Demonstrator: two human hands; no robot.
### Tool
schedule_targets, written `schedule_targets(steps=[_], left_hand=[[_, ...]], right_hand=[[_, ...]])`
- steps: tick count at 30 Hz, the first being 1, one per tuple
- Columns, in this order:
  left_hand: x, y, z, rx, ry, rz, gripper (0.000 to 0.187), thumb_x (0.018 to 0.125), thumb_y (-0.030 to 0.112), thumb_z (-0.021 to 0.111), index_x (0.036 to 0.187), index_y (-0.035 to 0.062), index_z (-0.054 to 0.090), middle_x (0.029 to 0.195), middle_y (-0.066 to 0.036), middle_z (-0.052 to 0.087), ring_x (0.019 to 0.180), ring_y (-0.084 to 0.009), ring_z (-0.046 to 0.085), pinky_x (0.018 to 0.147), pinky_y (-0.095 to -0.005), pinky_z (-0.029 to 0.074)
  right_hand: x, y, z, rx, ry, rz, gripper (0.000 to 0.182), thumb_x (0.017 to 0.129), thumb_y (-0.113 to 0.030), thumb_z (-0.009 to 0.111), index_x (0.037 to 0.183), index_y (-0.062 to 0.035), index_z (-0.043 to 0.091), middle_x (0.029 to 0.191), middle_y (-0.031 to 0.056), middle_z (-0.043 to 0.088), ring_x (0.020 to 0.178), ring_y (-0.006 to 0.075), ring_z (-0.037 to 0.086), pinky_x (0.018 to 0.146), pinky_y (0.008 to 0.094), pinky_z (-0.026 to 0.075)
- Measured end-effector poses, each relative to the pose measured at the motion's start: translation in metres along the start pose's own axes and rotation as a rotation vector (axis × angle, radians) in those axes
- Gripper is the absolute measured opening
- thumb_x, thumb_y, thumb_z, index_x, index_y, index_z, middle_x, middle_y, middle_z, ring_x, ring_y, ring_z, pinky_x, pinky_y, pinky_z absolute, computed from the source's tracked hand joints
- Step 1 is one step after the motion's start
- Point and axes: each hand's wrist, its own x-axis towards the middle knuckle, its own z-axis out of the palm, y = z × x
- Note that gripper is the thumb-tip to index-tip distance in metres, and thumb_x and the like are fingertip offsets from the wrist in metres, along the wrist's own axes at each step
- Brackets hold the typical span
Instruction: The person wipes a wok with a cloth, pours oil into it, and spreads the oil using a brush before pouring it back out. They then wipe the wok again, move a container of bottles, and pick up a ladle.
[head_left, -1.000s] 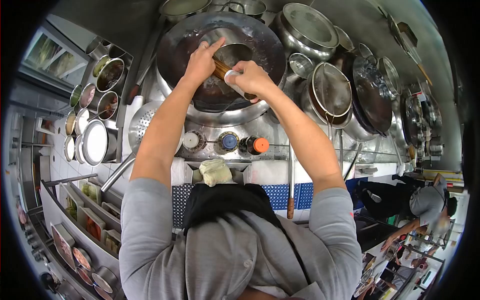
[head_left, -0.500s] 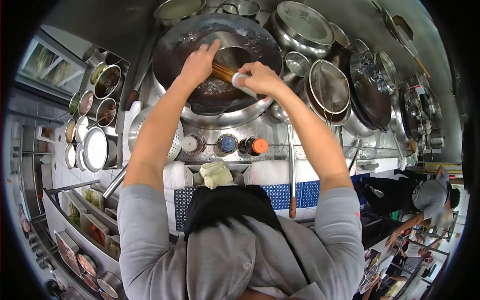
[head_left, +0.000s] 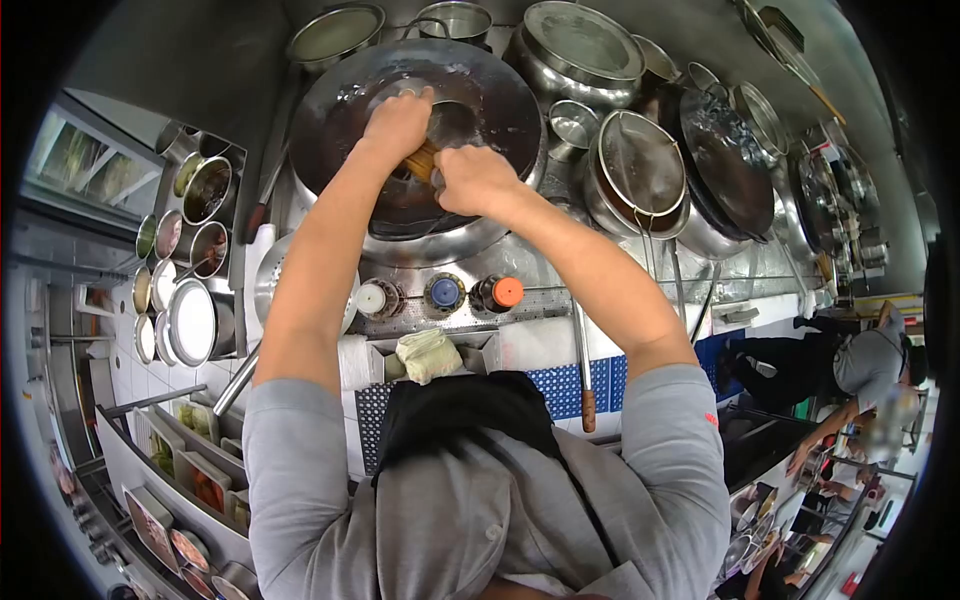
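Observation:
A bamboo wok brush [head_left: 421, 163] with stiff tan bristles is inside the large dark wok [head_left: 335, 135]. My right hand [head_left: 474, 181] is wrapped round it and covers most of its handle. Close by, to the left and farther in, my left hand [head_left: 399, 122] is held over the wok with its fingers curled; whatever is in them is hidden. Beyond the hands, the inside of the wok looks wet and shiny.
Three capped bottles, including one with an orange cap [head_left: 508, 291], stand before the wok. A folded cloth [head_left: 428, 355] lies at the front edge. Strainers [head_left: 641, 165] and pots crowd the right. Ingredient pans [head_left: 191, 320] stand left. A co-worker [head_left: 865, 360] is at far right.
My right hand has moved left and slightly down with the brush, hiding its white handle. My left hand has shifted slightly left. The whole view has shifted a little.

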Motion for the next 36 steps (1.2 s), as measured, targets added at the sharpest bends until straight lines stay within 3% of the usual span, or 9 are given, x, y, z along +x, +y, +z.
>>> schedule_targets(steps=[5, 8, 11, 15, 16, 19, 24, 31, 36], left_hand=[[-0.013, -0.052, 0.011, -0.138, 0.12, -0.055, 0.053, 0.084, 0.002, 0.058, 0.137, 0.0031, 0.055, 0.113, -0.028, 0.068, 0.095, -0.038, 0.072, 0.08, -0.0478, 0.06], [-0.031, -0.067, 0.004, -0.778, -0.068, -0.526, 0.054, 0.085, 0.001, 0.06, 0.139, 0.0029, 0.054, 0.109, -0.023, 0.07, 0.086, -0.0328, 0.075, 0.069, -0.042, 0.063], [-0.041, -0.067, 0.018, -0.894, 0.09, -0.652, 0.051, 0.084, 0.002, 0.064, 0.135, 0.0016, 0.058, 0.1, -0.019, 0.071, 0.075, -0.0267, 0.075, 0.06, -0.0374, 0.063], [-0.04, -0.055, 0.014, -0.863, 0.139, -0.681, 0.048, 0.084, 0.004, 0.065, 0.132, 0.0026, 0.06, 0.099, -0.018, 0.072, 0.075, -0.0249, 0.075, 0.059, -0.0373, 0.062], [-0.04, -0.041, -0.009, -0.822, 0.035, -0.702, 0.047, 0.086, 0.002, 0.059, 0.133, 0.0046, 0.06, 0.109, -0.021, 0.071, 0.089, -0.0324, 0.074, 0.073, -0.0428, 0.061], [-0.042, -0.05, 0.012, -0.503, 0.224, -0.482, 0.044, 0.085, 0.0, 0.054, 0.128, 0.0052, 0.063, 0.116, -0.026, 0.068, 0.103, -0.0405, 0.069, 0.09, -0.0483, 0.055], [-0.034, -0.038, 0.027, -0.401, 0.463, -0.275, 0.043, 0.082, -0.004, 0.054, 0.123, 0.005, 0.065, 0.117, -0.027, 0.066, 0.107, -0.045, 0.064, 0.094, -0.0546, 0.051], [-0.025, -0.016, -0.004, -0.252, 0.265, -0.208, 0.039, 0.084, -0.001, 0.059, 0.122, 0.0062, 0.065, 0.124, -0.02, 0.064, 0.105, -0.0429, 0.067, 0.088, -0.0524, 0.056], [-0.008, 0.013, -0.002, -0.009, 0.179, 0.039, 0.039, 0.09, 0.008, 0.062, 0.128, 0.0128, 0.067, 0.115, -0.015, 0.063, 0.102, -0.0352, 0.068, 0.086, -0.0483, 0.056]], right_hand=[[-0.003, 0.039, -0.018, -0.283, 0.248, -0.013, 0.021, 0.075, -0.015, 0.073, 0.096, -0.0087, 0.075, 0.092, 0.0156, 0.075, 0.09, 0.0312, 0.074, 0.077, 0.0411, 0.06], [-0.026, 0.036, -0.054, -0.314, 0.318, -0.073, 0.03, 0.077, -0.015, 0.074, 0.107, -0.0117, 0.071, 0.088, 0.0161, 0.072, 0.084, 0.0323, 0.073, 0.071, 0.0437, 0.059], [-0.038, 0.027, -0.059, -0.339, 0.289, -0.132, 0.029, 0.075, -0.012, 0.074, 0.104, -0.0123, 0.072, 0.086, 0.0166, 0.072, 0.082, 0.0321, 0.073, 0.07, 0.0438, 0.059], [-0.021, 0.005, -0.04, -0.35, 0.269, -0.327, 0.019, 0.073, -0.009, 0.073, 0.092, -0.0101, 0.072, 0.079, 0.015, 0.071, 0.077, 0.0315, 0.073, 0.068, 0.0437, 0.059], [-0.003, 0.003, -0.029, -0.378, 0.258, -0.298, 0.016, 0.073, -0.009, 0.072, 0.089, -0.0093, 0.072, 0.079, 0.015, 0.072, 0.077, 0.032, 0.073, 0.067, 0.0433, 0.059], [0.034, 0.016, -0.031, -0.441, 0.292, -0.149, 0.013, 0.076, -0.012, 0.071, 0.087, -0.0108, 0.078, 0.085, 0.0114, 0.077, 0.076, 0.0261, 0.076, 0.048, 0.0496, 0.056], [0.003, -0.005, -0.047, -0.346, 0.123, -0.198, 0.017, 0.077, -0.018, 0.073, 0.091, -0.0088, 0.077, 0.088, 0.0134, 0.076, 0.084, 0.0314, 0.076, 0.071, 0.0436, 0.061], [0.01, 0.029, -0.029, -0.201, 0.131, 0.058, 0.039, 0.079, -0.027, 0.074, 0.114, -0.01, 0.072, 0.099, 0.0197, 0.074, 0.096, 0.0354, 0.072, 0.085, 0.0432, 0.058], [-0.008, 0.014, -0.023, 0.426, -0.067, 0.23, 0.042, 0.081, -0.032, 0.068, 0.116, -0.0075, 0.071, 0.113, 0.0224, 0.072, 0.105, 0.0385, 0.07, 0.093, 0.0448, 0.056]])
